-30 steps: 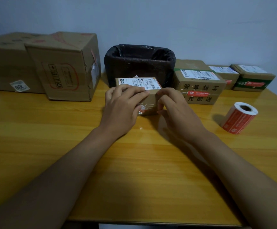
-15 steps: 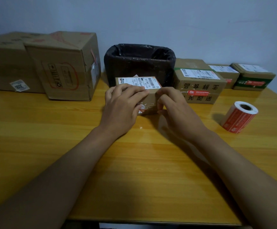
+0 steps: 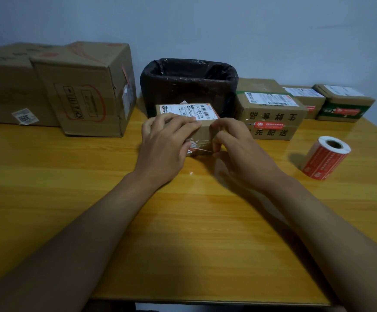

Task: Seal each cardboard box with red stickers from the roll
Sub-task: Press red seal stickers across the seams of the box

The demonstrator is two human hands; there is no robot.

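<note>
A small cardboard box with a white shipping label stands at the table's middle, in front of the bin. My left hand lies over its top front edge, fingers flat on the label, thumb down on the front face. A red sticker runs across the lower front of the box between my hands. My right hand has its fingers curled at the box's right front corner and pinches the sticker's right end. The red sticker roll lies on its side at the right, apart from both hands.
A black-lined bin stands behind the small box. Two large cardboard boxes sit at the back left. Three smaller boxes line the back right, two with red stickers showing. The wooden table ends near me.
Both hands stay on the small box. My right hand's fingers have shifted slightly at the box's right front corner; the sticker strip shows a little more between the hands.
</note>
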